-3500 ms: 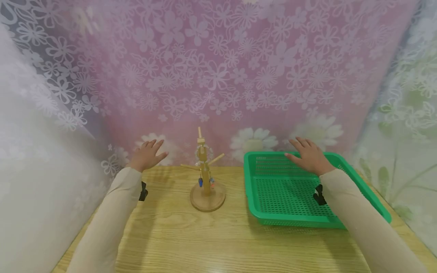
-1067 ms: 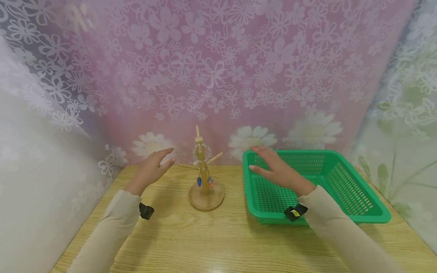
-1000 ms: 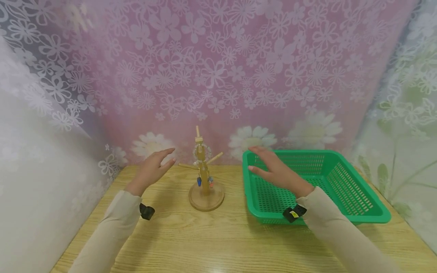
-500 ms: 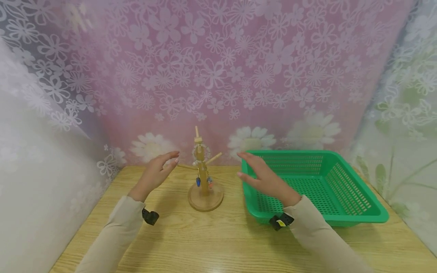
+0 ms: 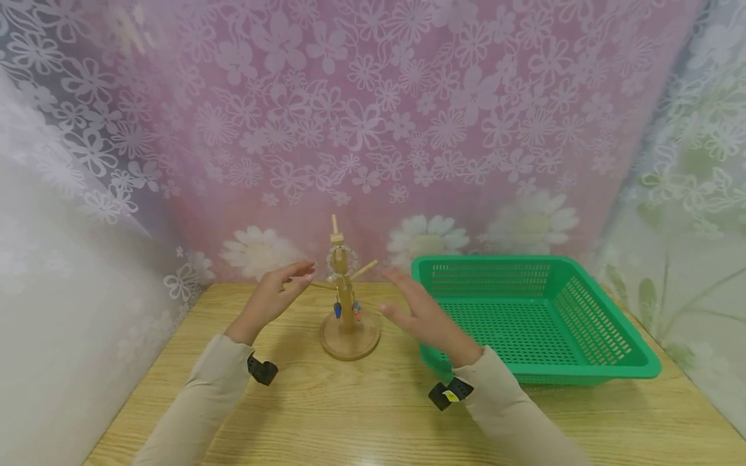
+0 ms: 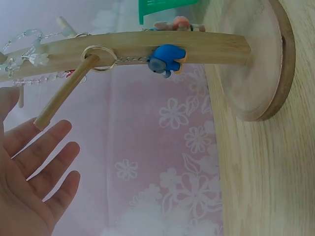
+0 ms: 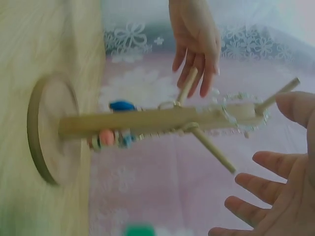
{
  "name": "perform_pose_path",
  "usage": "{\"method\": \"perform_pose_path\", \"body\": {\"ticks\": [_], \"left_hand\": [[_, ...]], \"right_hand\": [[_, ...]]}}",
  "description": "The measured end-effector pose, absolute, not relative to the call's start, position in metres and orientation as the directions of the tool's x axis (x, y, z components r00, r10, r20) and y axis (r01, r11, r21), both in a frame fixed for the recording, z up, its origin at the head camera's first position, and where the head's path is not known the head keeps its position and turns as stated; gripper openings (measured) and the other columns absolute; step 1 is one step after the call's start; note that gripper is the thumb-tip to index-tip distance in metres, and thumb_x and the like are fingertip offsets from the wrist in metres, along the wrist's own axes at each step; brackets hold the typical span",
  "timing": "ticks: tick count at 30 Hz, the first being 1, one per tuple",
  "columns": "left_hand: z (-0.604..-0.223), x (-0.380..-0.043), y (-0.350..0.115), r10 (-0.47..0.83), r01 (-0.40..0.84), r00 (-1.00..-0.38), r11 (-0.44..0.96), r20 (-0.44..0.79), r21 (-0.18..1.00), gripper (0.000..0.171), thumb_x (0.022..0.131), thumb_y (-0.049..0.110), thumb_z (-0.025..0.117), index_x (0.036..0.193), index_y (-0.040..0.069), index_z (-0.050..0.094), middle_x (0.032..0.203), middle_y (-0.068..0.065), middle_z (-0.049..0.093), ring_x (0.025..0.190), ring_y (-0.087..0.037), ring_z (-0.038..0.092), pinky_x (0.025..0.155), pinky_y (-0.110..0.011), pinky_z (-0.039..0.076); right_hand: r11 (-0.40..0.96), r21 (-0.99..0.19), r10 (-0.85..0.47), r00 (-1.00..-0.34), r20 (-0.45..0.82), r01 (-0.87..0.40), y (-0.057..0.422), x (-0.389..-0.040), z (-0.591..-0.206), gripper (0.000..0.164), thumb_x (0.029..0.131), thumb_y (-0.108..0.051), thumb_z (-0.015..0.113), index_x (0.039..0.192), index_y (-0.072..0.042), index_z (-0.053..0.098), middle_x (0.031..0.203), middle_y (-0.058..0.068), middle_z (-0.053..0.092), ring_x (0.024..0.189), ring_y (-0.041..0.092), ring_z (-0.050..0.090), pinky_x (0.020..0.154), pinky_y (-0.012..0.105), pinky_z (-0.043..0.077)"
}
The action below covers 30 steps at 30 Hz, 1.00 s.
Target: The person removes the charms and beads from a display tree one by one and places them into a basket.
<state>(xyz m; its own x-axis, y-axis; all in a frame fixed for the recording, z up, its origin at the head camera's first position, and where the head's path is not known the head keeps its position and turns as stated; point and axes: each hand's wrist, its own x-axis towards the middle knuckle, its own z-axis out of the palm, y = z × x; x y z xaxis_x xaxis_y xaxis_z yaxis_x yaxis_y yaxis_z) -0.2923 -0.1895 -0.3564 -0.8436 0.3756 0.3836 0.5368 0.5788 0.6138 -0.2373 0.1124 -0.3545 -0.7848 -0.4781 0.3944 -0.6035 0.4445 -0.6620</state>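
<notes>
A wooden peg stand (image 5: 346, 317) with a round base (image 5: 350, 348) stands upright on the table. Clear beaded bracelets (image 5: 342, 261) hang near its top. Lower down, a keychain with a blue figure (image 6: 169, 58) hangs by its ring from one peg (image 6: 66, 91), and a keychain with a coral and blue figure (image 7: 107, 138) from the opposite peg (image 7: 214, 150). My left hand (image 5: 270, 301) is left of the stand, its spread fingertips right at the end of the left peg. On the other side my right hand (image 5: 430, 323) reaches in, fingers apart and holding nothing.
A green perforated plastic basket (image 5: 588, 372) stands right of the stand, behind my right forearm. Floral fabric (image 5: 373, 129) rises behind the wooden table (image 5: 326, 414) and along both sides. Each wrist carries a small black camera (image 5: 263, 370).
Both hands have moved inward toward the stand, the right one travelling left from over the basket. The stand and its hanging things have stayed put.
</notes>
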Motion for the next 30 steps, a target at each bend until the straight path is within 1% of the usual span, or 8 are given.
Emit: {"method": "perform_pose_path", "body": {"ticks": [2,5,10,15,18,21,27,30], "left_hand": [[-0.359,-0.294,-0.189,0.369,0.526,-0.850,0.566,0.376,0.634,0.045,0.098,0.036,0.050,0.136,0.012,0.050,0.127,-0.009,0.059,0.115,-0.027,0.056,0.097,-0.053,0.039],[-0.364,-0.297,-0.189,0.350,0.515,-0.857,0.553,0.378,0.655,0.042,0.097,0.033,0.053,0.134,0.012,0.053,0.124,-0.008,0.062,0.110,-0.025,0.058,0.094,-0.049,0.042],[-0.370,-0.302,-0.188,0.325,0.499,-0.866,0.509,0.381,0.701,0.039,0.095,0.024,0.058,0.131,0.011,0.055,0.118,-0.009,0.064,0.104,-0.023,0.061,0.089,-0.044,0.046],[-0.372,-0.302,-0.187,0.301,0.467,-0.882,0.460,0.362,0.755,0.037,0.094,0.024,0.060,0.128,0.011,0.058,0.115,-0.009,0.066,0.098,-0.023,0.062,0.085,-0.043,0.049],[-0.372,-0.302,-0.187,0.288,0.449,-0.890,0.433,0.353,0.781,0.036,0.093,0.026,0.061,0.125,0.011,0.060,0.114,-0.010,0.066,0.097,-0.023,0.063,0.083,-0.042,0.051],[-0.373,-0.302,-0.188,0.269,0.421,-0.903,0.413,0.334,0.808,0.035,0.092,0.030,0.061,0.122,0.012,0.062,0.115,-0.009,0.065,0.099,-0.022,0.063,0.085,-0.042,0.051],[-0.376,-0.303,-0.189,0.239,0.379,-0.921,0.364,0.308,0.851,0.033,0.091,0.033,0.063,0.116,0.011,0.065,0.115,-0.010,0.066,0.102,-0.023,0.062,0.089,-0.045,0.049],[-0.377,-0.303,-0.188,0.229,0.375,-0.923,0.354,0.309,0.857,0.032,0.090,0.033,0.063,0.114,0.011,0.066,0.114,-0.009,0.066,0.101,-0.022,0.063,0.088,-0.043,0.049]], "right_hand": [[0.432,-0.680,-0.464,-0.792,0.396,-0.593,0.105,-0.236,-0.358,0.059,0.096,-0.027,0.055,0.147,-0.011,0.030,0.153,0.010,0.025,0.141,0.032,0.019,0.108,0.059,0.021],[0.432,-0.707,-0.437,-0.815,0.379,-0.560,0.093,-0.235,-0.364,0.058,0.096,-0.028,0.056,0.146,-0.013,0.032,0.151,0.008,0.031,0.140,0.029,0.025,0.108,0.056,0.025],[0.419,-0.773,-0.370,-0.867,0.333,-0.476,0.073,-0.228,-0.372,0.061,0.093,-0.029,0.060,0.145,-0.009,0.034,0.148,0.012,0.035,0.137,0.032,0.030,0.106,0.056,0.028],[0.392,-0.823,-0.318,-0.900,0.299,-0.412,0.059,-0.227,-0.387,0.060,0.093,-0.030,0.060,0.143,-0.008,0.037,0.147,0.014,0.036,0.136,0.033,0.032,0.105,0.056,0.030],[0.346,-0.853,-0.302,-0.907,0.292,-0.390,0.054,-0.230,-0.399,0.058,0.092,-0.028,0.061,0.142,-0.006,0.039,0.146,0.014,0.038,0.133,0.036,0.035,0.102,0.057,0.033],[0.280,-0.882,-0.284,-0.910,0.300,-0.379,0.051,-0.235,-0.412,0.055,0.093,-0.024,0.061,0.140,-0.005,0.040,0.144,0.017,0.039,0.130,0.040,0.037,0.100,0.059,0.034],[0.192,-0.929,-0.169,-0.944,0.285,-0.315,0.046,-0.244,-0.433,0.048,0.092,-0.020,0.061,0.134,-0.002,0.046,0.137,0.017,0.047,0.125,0.039,0.043,0.100,0.054,0.036],[0.144,-0.952,-0.118,-0.960,0.253,-0.269,0.044,-0.240,-0.426,0.045,0.092,-0.013,0.060,0.131,0.005,0.047,0.133,0.023,0.048,0.123,0.042,0.044,0.100,0.055,0.037]]}}
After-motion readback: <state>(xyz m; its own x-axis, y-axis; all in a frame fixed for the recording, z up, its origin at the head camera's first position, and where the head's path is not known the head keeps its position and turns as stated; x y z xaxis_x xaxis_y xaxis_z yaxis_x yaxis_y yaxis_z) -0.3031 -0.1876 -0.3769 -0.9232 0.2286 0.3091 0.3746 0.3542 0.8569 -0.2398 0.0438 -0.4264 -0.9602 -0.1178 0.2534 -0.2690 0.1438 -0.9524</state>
